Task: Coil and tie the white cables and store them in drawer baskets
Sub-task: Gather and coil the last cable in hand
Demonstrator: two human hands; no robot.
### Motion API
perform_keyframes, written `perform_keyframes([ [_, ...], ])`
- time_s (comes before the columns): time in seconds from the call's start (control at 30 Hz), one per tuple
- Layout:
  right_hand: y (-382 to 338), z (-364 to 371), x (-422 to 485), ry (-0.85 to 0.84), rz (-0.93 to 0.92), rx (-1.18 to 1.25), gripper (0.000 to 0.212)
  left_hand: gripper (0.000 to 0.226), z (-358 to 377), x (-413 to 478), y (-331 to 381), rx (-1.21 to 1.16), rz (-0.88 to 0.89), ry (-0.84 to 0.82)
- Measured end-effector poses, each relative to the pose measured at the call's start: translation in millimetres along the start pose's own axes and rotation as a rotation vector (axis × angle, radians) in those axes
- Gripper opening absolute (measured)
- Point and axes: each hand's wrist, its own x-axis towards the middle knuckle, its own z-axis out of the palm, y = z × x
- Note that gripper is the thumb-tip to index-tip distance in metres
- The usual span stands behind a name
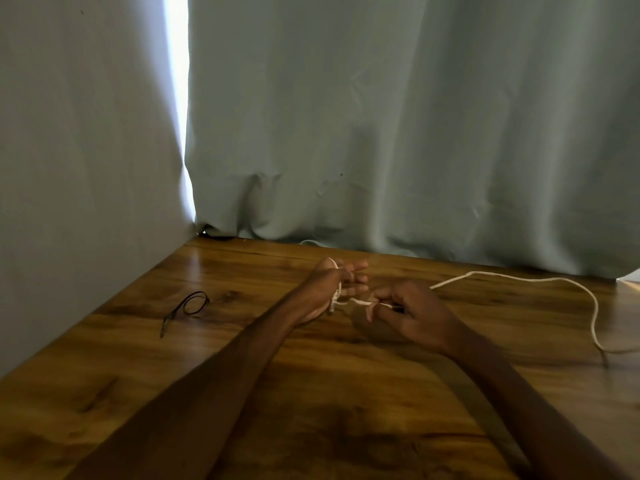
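Both hands are over the wooden table (242, 375), forearms reaching in from the near edge. Left hand (334, 289): held edge-up, fingers (356, 277) extended straight and slightly spread, not clenched. The white cable (519, 278) passes round this hand; one strand shows at the top by the thumb and another runs down the palm side. A short end hangs at the heel of the hand, but its detail is too small to make out. Right hand (412, 313): just beside the left, fingers curled, pinching the cable where it leaves the left palm. A short stretch spans the gap between the two hands. Beyond the right hand the cable runs loose across the table to the right, bends toward the near side and leaves the frame at the right edge. A thin black loop (190, 306) with a straight tail lies flat on the table, well left of the hands and untouched. A grey-green curtain (415, 133) hangs behind the table and along its left side, with a bright gap at the corner.
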Motion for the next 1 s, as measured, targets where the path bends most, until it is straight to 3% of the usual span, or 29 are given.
perform_keyframes([
  [0.1,-4.0,-6.2,-2.8,0.084,-0.055,0.128,0.020,0.026,-0.6,-3.5,-0.7,0.335,0.004,-0.022],
  [0.2,-1.7,-9.2,-3.8,0.147,-0.099,0.173,0.020,0.030,10.1,-16.4,0.4,0.436,0.022,-0.173],
  [0.43,20.3,-16.6,0.9,0.381,-0.123,-0.014,0.018,0.079,32.4,-26.2,7.2,0.140,-0.347,-0.487],
  [0.53,31.4,-19.0,0.8,0.424,-0.089,-0.030,0.024,0.073,36.6,-27.1,9.4,-0.015,-0.375,-0.688],
  [0.63,38.6,-16.5,-0.5,0.294,-0.041,0.065,0.027,0.060,42.2,-29.8,12.4,-0.097,-0.359,-0.783],
  [0.83,36.8,10.1,-5.1,0.034,0.135,0.138,0.035,0.019,35.8,-24.3,16.1,-0.263,-0.160,-0.562],
  [1.0,22.2,29.7,2.9,-0.095,0.062,0.008,0.018,0.034,32.7,-21.4,23.4,-0.275,-0.084,-0.243],
])
